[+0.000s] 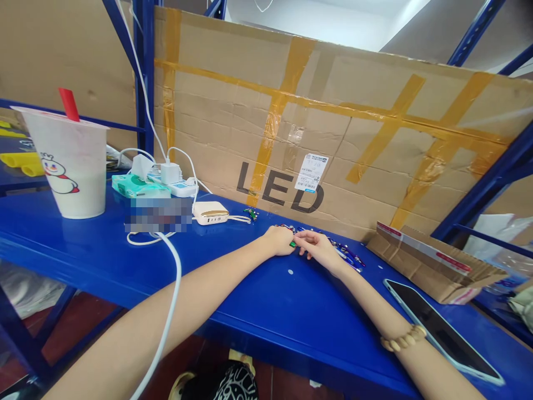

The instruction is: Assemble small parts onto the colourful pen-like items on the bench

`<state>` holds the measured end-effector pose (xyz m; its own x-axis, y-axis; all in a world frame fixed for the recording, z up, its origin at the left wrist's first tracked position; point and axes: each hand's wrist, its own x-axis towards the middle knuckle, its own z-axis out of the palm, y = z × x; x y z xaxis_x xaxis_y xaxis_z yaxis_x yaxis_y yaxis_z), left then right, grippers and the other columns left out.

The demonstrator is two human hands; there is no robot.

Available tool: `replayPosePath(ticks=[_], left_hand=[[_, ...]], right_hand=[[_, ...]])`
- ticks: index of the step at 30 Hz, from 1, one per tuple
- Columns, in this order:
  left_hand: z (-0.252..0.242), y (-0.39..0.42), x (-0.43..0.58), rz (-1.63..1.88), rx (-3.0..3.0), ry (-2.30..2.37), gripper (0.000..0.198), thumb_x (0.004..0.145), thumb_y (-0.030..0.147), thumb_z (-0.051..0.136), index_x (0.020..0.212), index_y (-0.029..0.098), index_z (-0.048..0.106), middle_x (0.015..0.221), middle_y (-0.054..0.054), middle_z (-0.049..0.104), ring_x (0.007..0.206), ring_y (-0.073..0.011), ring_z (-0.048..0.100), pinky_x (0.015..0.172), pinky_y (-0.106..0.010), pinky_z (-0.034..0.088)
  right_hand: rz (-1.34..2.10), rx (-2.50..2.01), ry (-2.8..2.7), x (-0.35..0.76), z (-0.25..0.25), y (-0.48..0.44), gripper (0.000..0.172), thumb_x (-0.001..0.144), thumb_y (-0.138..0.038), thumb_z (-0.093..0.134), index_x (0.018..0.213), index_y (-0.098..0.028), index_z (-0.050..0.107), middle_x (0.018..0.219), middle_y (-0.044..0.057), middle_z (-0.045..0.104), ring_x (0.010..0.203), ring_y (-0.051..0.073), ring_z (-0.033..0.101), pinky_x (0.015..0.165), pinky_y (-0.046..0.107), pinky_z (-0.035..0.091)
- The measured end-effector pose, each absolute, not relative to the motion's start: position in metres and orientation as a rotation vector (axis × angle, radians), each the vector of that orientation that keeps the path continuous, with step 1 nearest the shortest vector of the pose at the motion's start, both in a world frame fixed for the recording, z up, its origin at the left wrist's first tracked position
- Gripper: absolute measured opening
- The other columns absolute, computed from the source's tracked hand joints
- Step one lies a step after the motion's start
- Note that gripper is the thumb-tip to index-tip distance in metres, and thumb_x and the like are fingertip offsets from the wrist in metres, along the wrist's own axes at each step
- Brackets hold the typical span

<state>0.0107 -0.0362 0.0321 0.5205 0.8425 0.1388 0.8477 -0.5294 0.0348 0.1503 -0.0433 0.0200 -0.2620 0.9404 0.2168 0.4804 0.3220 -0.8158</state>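
Note:
Over the blue table [266, 300], my left hand [280, 240] is closed around a small green piece [292, 244], which pokes out at its right side. My right hand [314, 246] meets it there, thumb and index finger pinched together at the green piece; what lies between those fingertips is too small to make out. Behind and right of my hands lie several thin blue pens or sticks [352, 256]. A few small green items [251, 214] rest farther back, left of my hands.
A large cardboard sheet [216, 128] stands behind the table. At left are a drink cup [79, 166], a white power bank [211, 213], chargers and a cable [177, 278]. An open cardboard box [433, 261] and a phone [445, 333] lie at right.

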Motion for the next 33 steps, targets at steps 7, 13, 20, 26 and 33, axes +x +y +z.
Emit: replayPosePath(ticks=[7, 13, 20, 26, 33], left_hand=[[0.027, -0.031, 0.014, -0.263, -2.731, -1.487, 0.028, 0.077, 0.03, 0.044, 0.094, 0.015, 0.061, 0.096, -0.012, 0.064, 0.096, -0.0234, 0.057, 0.083, -0.032, 0.043], [0.022, -0.026, 0.008, -0.347, -2.772, -1.472, 0.025, 0.075, 0.03, 0.047, 0.089, 0.017, 0.062, 0.093, -0.01, 0.065, 0.095, -0.0232, 0.057, 0.082, -0.032, 0.044], [0.02, -0.026, 0.003, -0.568, -2.739, -1.598, 0.029, 0.076, 0.034, 0.04, 0.08, 0.017, 0.064, 0.089, -0.01, 0.066, 0.088, -0.024, 0.06, 0.074, -0.032, 0.047], [0.021, -0.025, 0.003, -0.65, -2.696, -1.666, 0.03, 0.075, 0.035, 0.038, 0.076, 0.019, 0.064, 0.088, -0.008, 0.066, 0.087, -0.0233, 0.06, 0.073, -0.032, 0.047], [0.016, -0.022, 0.004, -0.711, -2.699, -1.648, 0.029, 0.074, 0.034, 0.039, 0.069, 0.021, 0.064, 0.079, -0.005, 0.067, 0.079, -0.0209, 0.061, 0.065, -0.028, 0.046]], right_hand=[[0.819, -1.282, -1.928, 0.151, 0.022, -0.046, 0.036, 0.065, -0.05, 0.058, 0.078, -0.016, 0.057, 0.065, 0.001, 0.061, 0.048, 0.008, 0.052, 0.04, 0.018, 0.038], [0.92, -1.368, -1.797, 0.154, 0.019, -0.042, 0.034, 0.062, -0.045, 0.064, 0.081, -0.016, 0.062, 0.074, 0.004, 0.066, 0.055, 0.009, 0.058, 0.045, 0.018, 0.044], [1.026, -1.319, -1.513, 0.162, 0.01, -0.029, 0.029, 0.058, -0.031, 0.072, 0.082, -0.016, 0.066, 0.075, 0.006, 0.068, 0.07, 0.015, 0.064, 0.065, 0.024, 0.055], [1.115, -1.183, -1.406, 0.159, 0.014, -0.031, 0.033, 0.057, -0.027, 0.073, 0.087, -0.017, 0.067, 0.08, 0.004, 0.069, 0.077, 0.015, 0.064, 0.074, 0.023, 0.054], [1.073, -1.075, -1.322, 0.151, 0.017, -0.036, 0.032, 0.05, -0.03, 0.076, 0.077, -0.016, 0.068, 0.081, 0.003, 0.068, 0.071, 0.013, 0.062, 0.071, 0.024, 0.051]])
